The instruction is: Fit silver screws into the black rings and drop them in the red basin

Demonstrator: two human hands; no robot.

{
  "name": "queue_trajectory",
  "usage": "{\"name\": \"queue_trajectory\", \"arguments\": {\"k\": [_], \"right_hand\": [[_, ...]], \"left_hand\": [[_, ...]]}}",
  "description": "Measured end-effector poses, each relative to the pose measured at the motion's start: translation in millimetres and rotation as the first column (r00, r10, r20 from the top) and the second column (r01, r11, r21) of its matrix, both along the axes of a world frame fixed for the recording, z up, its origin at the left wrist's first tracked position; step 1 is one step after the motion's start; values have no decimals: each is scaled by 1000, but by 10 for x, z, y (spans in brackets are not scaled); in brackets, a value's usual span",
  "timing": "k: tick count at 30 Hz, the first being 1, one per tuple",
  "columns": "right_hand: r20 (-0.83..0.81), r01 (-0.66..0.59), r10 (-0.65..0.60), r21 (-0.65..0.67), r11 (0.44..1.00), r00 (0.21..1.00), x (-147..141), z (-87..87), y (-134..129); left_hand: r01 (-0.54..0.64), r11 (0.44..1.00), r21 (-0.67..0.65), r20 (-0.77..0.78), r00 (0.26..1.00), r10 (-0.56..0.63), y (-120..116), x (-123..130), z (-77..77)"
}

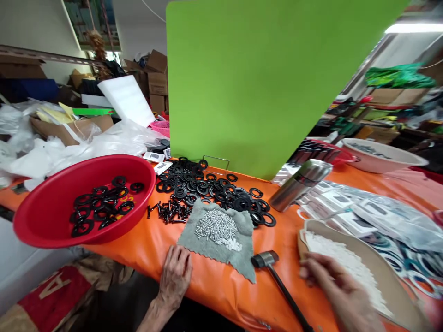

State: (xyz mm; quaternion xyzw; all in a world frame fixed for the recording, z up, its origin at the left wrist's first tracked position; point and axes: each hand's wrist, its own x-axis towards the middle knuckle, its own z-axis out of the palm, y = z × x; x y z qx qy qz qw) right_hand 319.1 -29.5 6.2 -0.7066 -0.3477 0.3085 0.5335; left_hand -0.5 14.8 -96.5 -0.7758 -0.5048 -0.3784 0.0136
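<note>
My left hand [176, 272] rests palm down on the front edge of the orange table, its fingers loosely bent and holding nothing. Just beyond it lies a grey-green cloth [240, 263] bearing a heap of small silver screws [215, 224] and a few small white pieces [232, 244]. My right hand [334, 283], somewhat blurred, is closed at the left rim of a tan tray [367, 246] filled with small white pieces [346, 265]. Its fingertips appear to grip that rim. Between the hands is a hammer [282, 283] with a black handle.
Black rings [207, 186] and black bolt-like parts [172, 210] lie behind the cloth. A red basin [38, 207] holding black parts stands left. At right are a steel flask [299, 184], packaged items [342, 210] and a pink basin [384, 159]. A green board [259, 83] rises behind.
</note>
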Motion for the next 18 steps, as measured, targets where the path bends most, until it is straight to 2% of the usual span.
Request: {"name": "queue_trajectory", "arguments": {"k": [1, 2, 3, 7, 11, 15, 18], "right_hand": [[145, -185, 191, -52, 981, 971, -157, -89, 28], [303, -319, 333, -98, 943, 893, -312, -187, 67], [374, -368, 385, -118, 922, 844, -452, -287, 118], [584, -290, 311, -133, 948, 749, -736, -630, 360], [689, -309, 335, -167, 936, 643, -744, -776, 491], [716, -374, 372, -166, 913, 591, -710, -856, 583], [728, -373, 357, -149, 916, 585, -705, -887, 617]], "left_hand": [[0, 1000, -9, -2, 1000, 0, -2, 0, 8], [1, 1000, -17, -1, 1000, -1, -5, -2, 15], [3, 1000, -26, 2, 1000, -3, -6, -4, 19], [21, 998, -61, 19, 1000, -20, -18, 4, 2], [14, 993, -116, 64, 998, -7, -60, 26, 29], [79, 954, -288, 190, 982, -23, 79, -50, 225], [-7, 952, -307, 107, 993, 41, 374, -168, 395]]}}
